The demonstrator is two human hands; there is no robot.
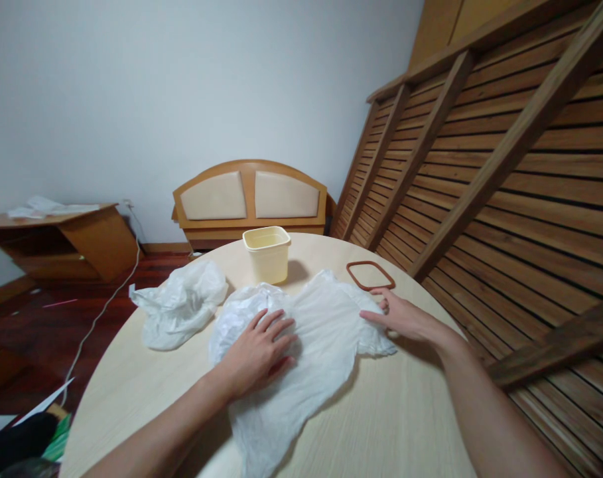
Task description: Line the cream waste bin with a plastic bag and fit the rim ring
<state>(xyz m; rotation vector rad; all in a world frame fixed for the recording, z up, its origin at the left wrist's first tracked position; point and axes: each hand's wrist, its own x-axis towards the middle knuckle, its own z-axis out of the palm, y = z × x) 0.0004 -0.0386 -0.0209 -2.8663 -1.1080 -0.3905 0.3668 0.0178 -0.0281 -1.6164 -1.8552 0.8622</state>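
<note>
A thin white plastic bag (pixel 326 325) lies spread and wrinkled across the round table in front of me. My left hand (pixel 261 348) rests flat on its bunched left part, fingers apart. At the bag's right end, my right hand (pixel 393 315) has thumb and fingers closed around the edge. Just beyond that hand lies a brown, rounded-square frame (pixel 371 275). Behind the bag stands an upright, pale yellow plastic container (pixel 268 260) without a lid. A second white plastic bag (pixel 182 305) sits crumpled on the left.
Everything is on a light wooden round table (pixel 391 405). Tall wooden slats (pixel 480 199) lean along the right side. A headboard (pixel 251 199) stands by the wall, and a low cabinet (pixel 82 245) is at left. A white cable (pixel 102 309) trails over the floor.
</note>
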